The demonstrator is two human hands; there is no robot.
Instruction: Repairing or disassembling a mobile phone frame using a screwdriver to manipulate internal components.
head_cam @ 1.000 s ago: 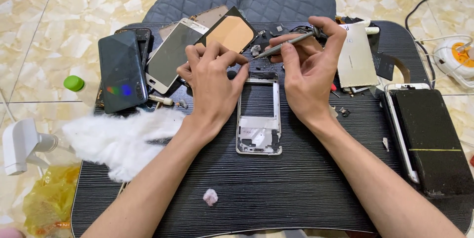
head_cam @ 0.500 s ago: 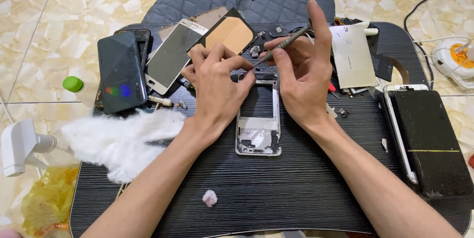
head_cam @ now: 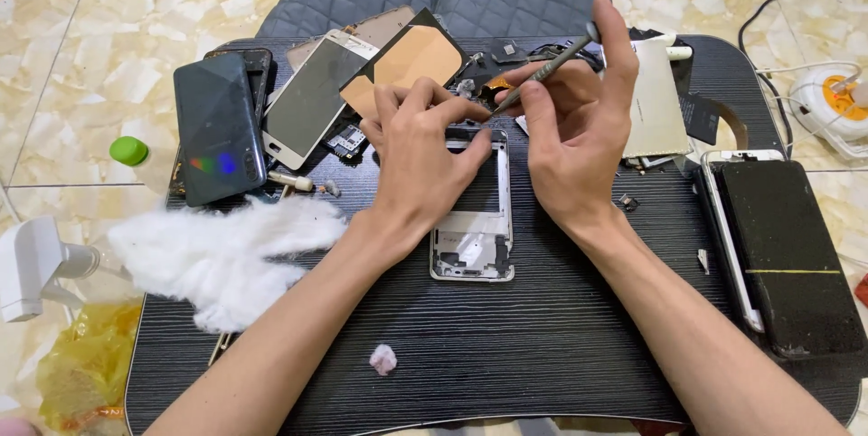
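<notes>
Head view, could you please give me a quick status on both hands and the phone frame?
Left hand pressing on the phone frame. Right hand gripping a thin metal tool. Cotton wad lies left, apart.

Left hand (head_cam: 418, 151) steadies a phone frame (head_cam: 474, 219) on the bench (head_cam: 542, 345); right hand (head_cam: 574, 119) grips a thin metal tool (head_cam: 544, 71).

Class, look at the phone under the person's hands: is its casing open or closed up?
Open. The phone frame lies flat on the black table, with inner compartments bare and no cover fitted.
</notes>
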